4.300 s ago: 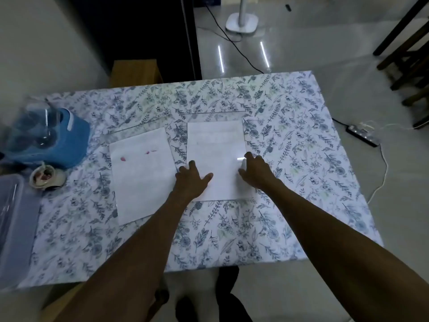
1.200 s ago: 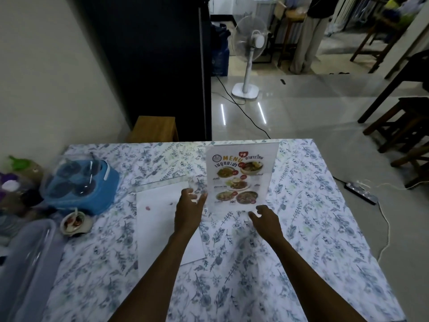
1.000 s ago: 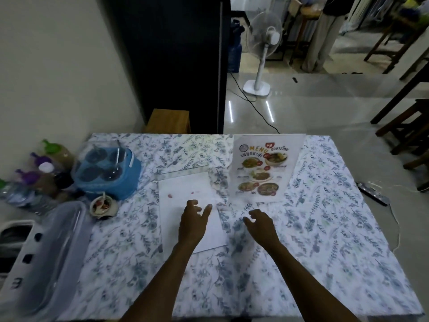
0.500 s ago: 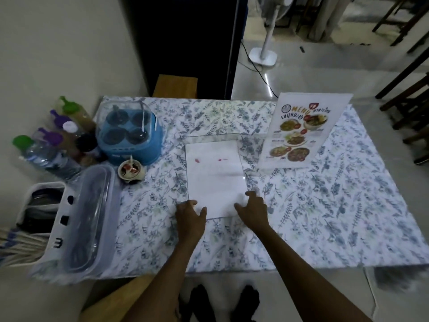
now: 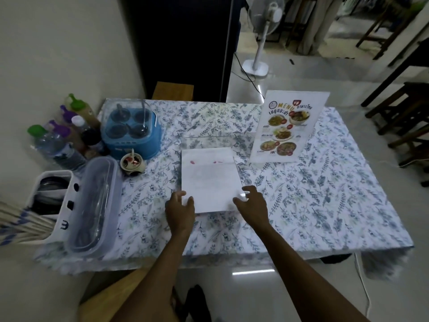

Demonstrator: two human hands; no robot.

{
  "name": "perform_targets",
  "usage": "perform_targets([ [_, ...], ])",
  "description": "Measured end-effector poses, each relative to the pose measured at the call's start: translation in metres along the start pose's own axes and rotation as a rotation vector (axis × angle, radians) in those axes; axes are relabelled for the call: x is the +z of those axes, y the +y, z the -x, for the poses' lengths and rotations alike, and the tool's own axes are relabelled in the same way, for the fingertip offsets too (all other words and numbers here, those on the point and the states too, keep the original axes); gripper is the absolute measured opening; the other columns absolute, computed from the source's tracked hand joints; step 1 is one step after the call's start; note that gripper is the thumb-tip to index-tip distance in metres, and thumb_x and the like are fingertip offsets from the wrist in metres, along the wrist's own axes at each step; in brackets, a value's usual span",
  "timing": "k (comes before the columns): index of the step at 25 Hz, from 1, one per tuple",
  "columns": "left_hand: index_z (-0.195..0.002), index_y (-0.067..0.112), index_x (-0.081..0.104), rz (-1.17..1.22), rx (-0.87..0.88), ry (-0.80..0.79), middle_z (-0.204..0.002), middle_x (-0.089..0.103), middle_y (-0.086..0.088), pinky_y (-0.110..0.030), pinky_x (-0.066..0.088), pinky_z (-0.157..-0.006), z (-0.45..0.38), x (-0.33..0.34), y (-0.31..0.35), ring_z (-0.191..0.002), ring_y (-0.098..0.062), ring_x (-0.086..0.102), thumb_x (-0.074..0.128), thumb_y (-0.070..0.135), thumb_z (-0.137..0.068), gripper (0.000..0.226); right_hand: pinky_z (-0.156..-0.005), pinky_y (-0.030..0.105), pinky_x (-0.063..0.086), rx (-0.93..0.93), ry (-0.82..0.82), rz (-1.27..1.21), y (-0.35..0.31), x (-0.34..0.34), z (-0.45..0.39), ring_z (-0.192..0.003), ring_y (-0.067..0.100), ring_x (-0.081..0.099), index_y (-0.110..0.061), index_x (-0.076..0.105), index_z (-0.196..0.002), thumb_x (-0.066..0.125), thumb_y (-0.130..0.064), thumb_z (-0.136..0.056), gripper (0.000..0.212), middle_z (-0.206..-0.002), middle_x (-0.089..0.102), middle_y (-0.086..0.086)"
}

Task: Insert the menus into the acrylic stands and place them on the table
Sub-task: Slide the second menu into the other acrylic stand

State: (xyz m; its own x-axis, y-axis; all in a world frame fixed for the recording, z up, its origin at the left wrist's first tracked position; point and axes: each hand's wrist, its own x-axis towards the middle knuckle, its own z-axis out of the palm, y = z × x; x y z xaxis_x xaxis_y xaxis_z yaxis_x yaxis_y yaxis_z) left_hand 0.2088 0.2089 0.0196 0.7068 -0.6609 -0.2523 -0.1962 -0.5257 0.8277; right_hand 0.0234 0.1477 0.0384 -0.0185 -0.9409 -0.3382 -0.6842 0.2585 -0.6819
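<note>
One acrylic stand with a colourful food menu (image 5: 286, 129) stands upright at the back right of the table (image 5: 325, 205). A second acrylic stand (image 5: 210, 180) lies flat in the middle, with a white sheet in it that shows faint red marks through the back. My left hand (image 5: 180, 209) pinches its near left corner, thumb on top. My right hand (image 5: 253, 203) closes on its near right corner, where the clear edge glints.
A blue condiment caddy (image 5: 131, 133), a small sauce cup (image 5: 132, 162), several bottles (image 5: 58, 138) and a clear lidded box (image 5: 92, 205) crowd the table's left side. A white fan (image 5: 262, 31) and dark wooden stools (image 5: 406, 122) stand on the floor beyond.
The first stand was raised upright and set down at the back right. Both hands then came back to the near corners of the flat stand. My view has tilted up a little.
</note>
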Motion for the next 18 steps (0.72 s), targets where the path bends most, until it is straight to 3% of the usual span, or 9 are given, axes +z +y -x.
perform_targets([
  [5,-0.12,0.01,0.065,0.113,0.025,0.028,-0.124,0.067,-0.013,-0.025,0.043,-0.077,0.048,-0.017,0.007,-0.113,-0.027,0.064,0.069,0.02,-0.092,0.03,-0.096,0.046,0.052,-0.09,-0.021,-0.116,0.01,-0.036,0.044,-0.109,0.023,0.062,-0.026,0.055,-0.126,0.073,-0.035,-0.077,0.053,-0.126,0.062,0.005],
  [8,-0.121,0.009,0.065,0.168,0.057,0.034,-0.124,0.067,-0.015,-0.025,0.044,-0.075,0.063,-0.024,0.023,-0.103,-0.021,0.064,0.067,0.023,-0.093,0.031,-0.094,0.043,0.051,-0.157,-0.05,-0.161,0.003,-0.06,0.059,-0.112,0.022,0.059,-0.026,0.052,-0.126,0.076,-0.03,-0.078,0.055,-0.126,0.058,0.003],
  [12,-0.123,0.008,0.064,0.189,0.099,0.064,-0.121,0.066,-0.013,-0.026,0.042,-0.069,0.061,-0.031,0.06,-0.091,-0.016,0.057,0.065,0.029,-0.095,0.035,-0.069,0.02,0.045,-0.306,0.012,-0.062,-0.023,-0.086,0.046,-0.098,0.022,0.066,-0.014,0.056,-0.126,0.073,-0.018,-0.085,0.045,-0.122,0.067,0.009],
  [14,-0.122,0.007,0.064,0.188,0.148,0.076,-0.11,0.066,-0.007,-0.021,0.04,-0.061,0.053,-0.035,0.075,-0.084,-0.012,0.056,0.062,0.035,-0.097,0.037,-0.062,0.008,0.042,-0.336,0.053,-0.049,-0.038,-0.096,0.033,-0.097,0.02,0.068,-0.011,0.059,-0.123,0.073,-0.021,-0.088,0.039,-0.122,0.067,0.01],
  [16,-0.116,0.007,0.066,0.196,0.191,0.095,-0.098,0.066,-0.002,-0.015,0.037,-0.056,0.036,-0.037,0.089,-0.077,-0.01,0.057,0.058,0.042,-0.097,0.04,-0.069,0.012,0.045,-0.347,0.057,-0.107,-0.055,-0.103,0.017,-0.097,0.017,0.069,-0.01,0.06,-0.122,0.075,-0.028,-0.087,0.042,-0.122,0.067,0.01],
  [18,-0.103,0.008,0.07,0.186,0.209,0.107,-0.093,0.069,-0.003,-0.02,0.038,-0.057,0.013,-0.04,0.106,-0.079,-0.016,0.061,0.053,0.052,-0.097,0.047,-0.074,0.024,0.046,-0.365,0.079,-0.117,-0.074,-0.108,-0.001,-0.091,0.015,0.066,-0.011,0.062,-0.117,0.075,-0.037,-0.085,0.043,-0.115,0.069,0.008],
])
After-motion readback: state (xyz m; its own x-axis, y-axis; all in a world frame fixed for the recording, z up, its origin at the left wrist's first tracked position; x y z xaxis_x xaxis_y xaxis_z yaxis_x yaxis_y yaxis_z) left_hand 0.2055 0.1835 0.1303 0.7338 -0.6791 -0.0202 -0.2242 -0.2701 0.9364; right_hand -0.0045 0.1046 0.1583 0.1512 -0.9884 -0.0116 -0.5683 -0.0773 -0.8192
